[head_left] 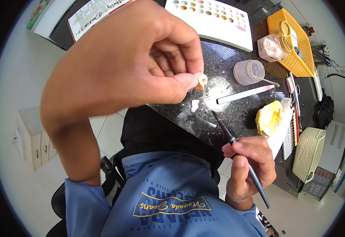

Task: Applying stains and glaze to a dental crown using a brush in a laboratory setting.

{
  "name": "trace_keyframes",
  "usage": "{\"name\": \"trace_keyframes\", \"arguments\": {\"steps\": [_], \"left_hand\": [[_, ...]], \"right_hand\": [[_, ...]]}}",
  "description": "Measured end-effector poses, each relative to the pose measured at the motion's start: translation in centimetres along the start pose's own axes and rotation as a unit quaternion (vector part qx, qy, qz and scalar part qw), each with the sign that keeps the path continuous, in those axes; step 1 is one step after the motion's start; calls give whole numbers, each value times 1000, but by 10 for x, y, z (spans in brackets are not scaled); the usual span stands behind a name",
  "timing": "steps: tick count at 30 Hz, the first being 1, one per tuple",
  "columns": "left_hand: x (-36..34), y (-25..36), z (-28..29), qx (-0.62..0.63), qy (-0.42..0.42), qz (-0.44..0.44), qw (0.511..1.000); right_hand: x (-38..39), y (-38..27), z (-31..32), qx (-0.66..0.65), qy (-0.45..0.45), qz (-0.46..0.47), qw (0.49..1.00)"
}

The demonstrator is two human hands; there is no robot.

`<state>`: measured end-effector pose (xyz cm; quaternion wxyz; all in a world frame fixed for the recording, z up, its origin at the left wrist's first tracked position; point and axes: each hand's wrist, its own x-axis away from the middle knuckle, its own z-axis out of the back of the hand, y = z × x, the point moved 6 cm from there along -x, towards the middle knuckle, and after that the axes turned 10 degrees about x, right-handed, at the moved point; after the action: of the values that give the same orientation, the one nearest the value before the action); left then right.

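High over the bench's near edge, my left hand point(141, 59) pinches a small peach-and-white tooth-like piece point(201, 81) between thumb and forefinger. Its other fingers are curled in. My right hand point(253, 162) grips a slim dark brush point(224, 128) by the handle, lower and to the right. The brush's tip points up and left toward the bench, apart from the piece. A white blob point(195, 105) lies on the dark speckled bench below the left fingertips. Beside it, a white pen-shaped tool point(243, 94) with a pink end rests in the bright patch of light.
A small clear jar point(249, 72) and a jar of pink powder point(271, 48) stand near a yellow basket point(285, 19). Behind is a white palette point(216, 23) of coloured wells. A crumpled yellow sponge-like piece point(269, 118) lies right, near scissors point(296, 93) and a cream basket point(308, 154).
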<state>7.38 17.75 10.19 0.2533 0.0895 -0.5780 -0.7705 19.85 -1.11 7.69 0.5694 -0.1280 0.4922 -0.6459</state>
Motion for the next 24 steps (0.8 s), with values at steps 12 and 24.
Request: {"name": "trace_keyframes", "arguments": {"steps": [12,24], "left_hand": [[-29,-30,-6,-66,-283,36,956],[-32,-13,-19,-138,-287,3,948]], "right_hand": [[-6,9,-19,24,-6,-16,1000],[-4,12,-19,35,-17,-45,998]]}}
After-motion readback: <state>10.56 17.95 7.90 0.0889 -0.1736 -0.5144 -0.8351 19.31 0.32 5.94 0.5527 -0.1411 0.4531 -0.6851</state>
